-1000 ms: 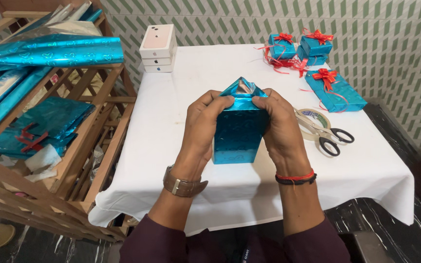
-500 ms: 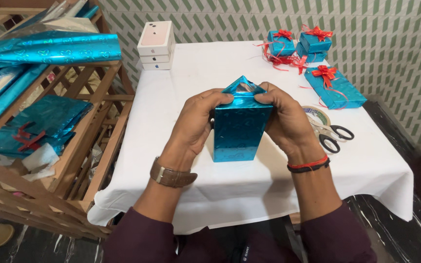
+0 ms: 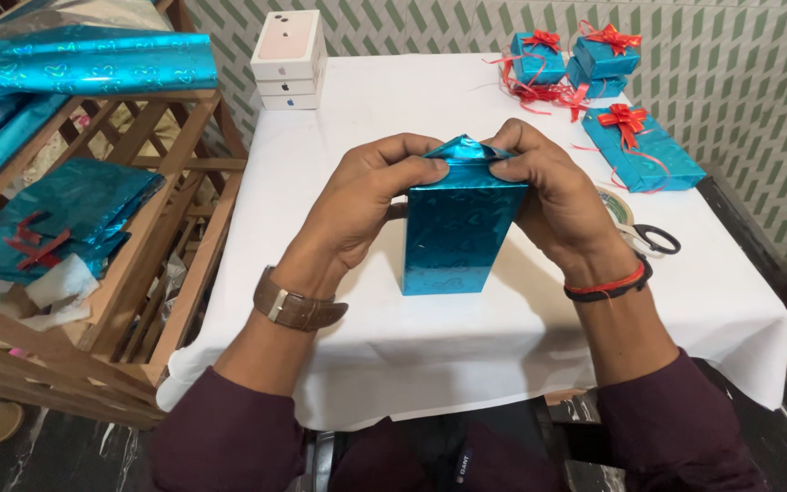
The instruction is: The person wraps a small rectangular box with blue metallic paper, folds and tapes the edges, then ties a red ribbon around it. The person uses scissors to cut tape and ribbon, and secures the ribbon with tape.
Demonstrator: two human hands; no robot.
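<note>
- Tiled wall with a green slanted pattern stood behind; the bench (image 3: 503, 337) carried a white cloth, and a wooden rack (image 3: 138, 301) stood at its left.
- A blue foil-wrapped box (image 3: 457, 237) stood upright at mid-bench, near the front edge.
- Left hand (image 3: 357, 205) and right hand (image 3: 553, 196) flanked its top; each grip was closed on the paper flap (image 3: 465, 148), pinching it flat, likely so the fold held its crease.
- Scissors (image 3: 653, 239) and a tape roll (image 3: 619, 205) lay just right of the right hand, within reach.
- Three white boxes (image 3: 289, 59), stacked, pink-topped, sat at the far left corner.
- Finished blue parcels with red bows (image 3: 612, 91) sat at far right.
- Blue foil rolls (image 3: 84, 64) and folded sheets (image 3: 66, 219) lay on the rack.
</note>
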